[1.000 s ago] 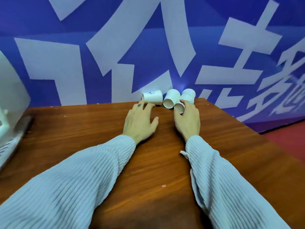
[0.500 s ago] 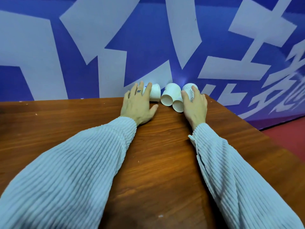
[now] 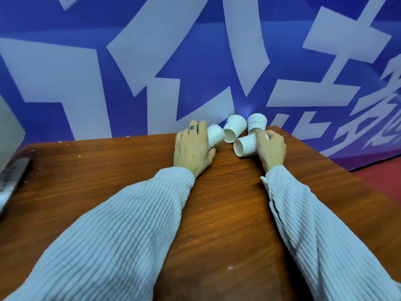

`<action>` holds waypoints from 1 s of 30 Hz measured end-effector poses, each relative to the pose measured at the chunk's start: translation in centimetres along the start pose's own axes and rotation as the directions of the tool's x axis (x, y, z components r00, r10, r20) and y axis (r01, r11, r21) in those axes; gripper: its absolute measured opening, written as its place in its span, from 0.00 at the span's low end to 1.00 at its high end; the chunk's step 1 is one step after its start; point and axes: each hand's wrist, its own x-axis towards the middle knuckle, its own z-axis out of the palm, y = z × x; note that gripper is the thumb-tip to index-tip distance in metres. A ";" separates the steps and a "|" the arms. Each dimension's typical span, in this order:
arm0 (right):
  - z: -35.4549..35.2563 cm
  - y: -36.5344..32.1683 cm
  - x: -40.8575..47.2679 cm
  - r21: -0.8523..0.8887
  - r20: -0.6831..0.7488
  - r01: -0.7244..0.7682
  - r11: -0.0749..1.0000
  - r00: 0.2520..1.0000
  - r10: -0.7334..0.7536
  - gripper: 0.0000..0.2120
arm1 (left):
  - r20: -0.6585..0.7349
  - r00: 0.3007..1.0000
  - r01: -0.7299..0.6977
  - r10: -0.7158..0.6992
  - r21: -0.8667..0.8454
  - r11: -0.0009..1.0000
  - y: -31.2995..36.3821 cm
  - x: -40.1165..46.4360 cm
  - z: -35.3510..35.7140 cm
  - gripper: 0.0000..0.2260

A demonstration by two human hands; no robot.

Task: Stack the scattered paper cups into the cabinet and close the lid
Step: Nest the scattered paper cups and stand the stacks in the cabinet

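Note:
Several white paper cups lie at the far edge of the wooden table [image 3: 121, 166], against the blue wall. My left hand [image 3: 192, 148] curls round the leftmost cup [image 3: 216, 135], which lies on its side. My right hand [image 3: 271, 148] grips another cup [image 3: 245, 145] lying with its mouth toward the left. Between them a third cup [image 3: 234, 128] lies on its side, mouth toward me. A cup printed HELLO [image 3: 256, 123] stands upside down behind my right hand.
At the left edge a grey-white cabinet [image 3: 9, 148] shows only partly, with a dark metal part near the table. The blue wall with large white characters rises right behind the cups. Red floor lies past the table's right edge.
Both hands reached forward from the table onto the cups. The left hand now wraps the leftmost cup and the right hand holds the near right cup, turned slightly.

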 end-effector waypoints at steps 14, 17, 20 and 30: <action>-4.1 -3.0 -10.5 0.314 0.106 -0.102 0.944 0.992 0.071 0.21 | 0.138 0.983 0.156 -0.121 -0.281 0.947 -1.1 -5.9 -7.4 0.28; -5.1 -3.8 -12.3 0.343 0.149 -0.092 0.935 0.988 0.043 0.13 | 0.137 0.978 0.197 -0.158 -0.356 0.913 -1.2 -7.2 -9.9 0.29; -5.6 -5.0 -14.2 0.355 0.188 -0.079 0.932 0.982 0.012 0.13 | 0.116 0.977 0.212 -0.181 -0.390 0.896 -1.4 -8.5 -12.3 0.29; -7.2 -10.9 -20.3 0.428 0.218 0.012 0.904 0.969 -0.116 0.05 | 0.013 0.986 0.161 -0.166 -0.332 0.929 -3.2 -12.9 -20.5 0.32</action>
